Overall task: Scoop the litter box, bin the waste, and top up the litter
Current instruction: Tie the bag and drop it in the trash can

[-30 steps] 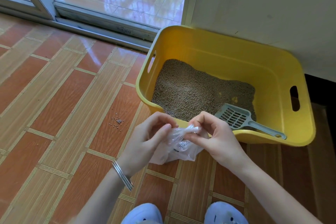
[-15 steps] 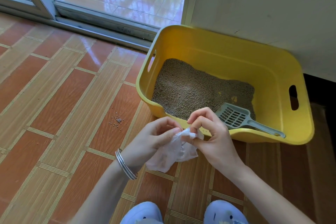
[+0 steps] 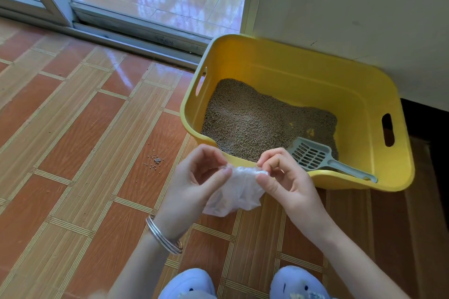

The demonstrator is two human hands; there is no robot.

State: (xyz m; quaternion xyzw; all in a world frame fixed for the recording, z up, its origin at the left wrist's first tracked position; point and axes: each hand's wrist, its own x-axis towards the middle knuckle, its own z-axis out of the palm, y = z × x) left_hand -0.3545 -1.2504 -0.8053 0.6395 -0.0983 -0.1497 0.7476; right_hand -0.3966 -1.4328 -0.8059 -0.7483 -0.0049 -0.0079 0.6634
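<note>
A yellow litter box (image 3: 359, 75) stands on the tiled floor against the wall, with brown-grey litter (image 3: 252, 121) covering its bottom. A grey slotted scoop (image 3: 313, 155) lies inside, its handle resting on the front rim. In front of the box, a small clear plastic bag (image 3: 237, 193) hangs between my hands. My left hand (image 3: 194, 182) pinches its top edge on the left. My right hand (image 3: 281, 177) pinches the top edge on the right with thumb and fingertips.
A few spilled litter grains (image 3: 155, 161) lie on the floor left of the box. A sliding glass door track (image 3: 136, 34) runs along the back. My two light blue shoes (image 3: 192, 284) show at the bottom edge. A dark gap lies right of the box.
Both hands keep working the bag's top edge; they have shifted slightly apart and the bag's mouth now stretches between them.
</note>
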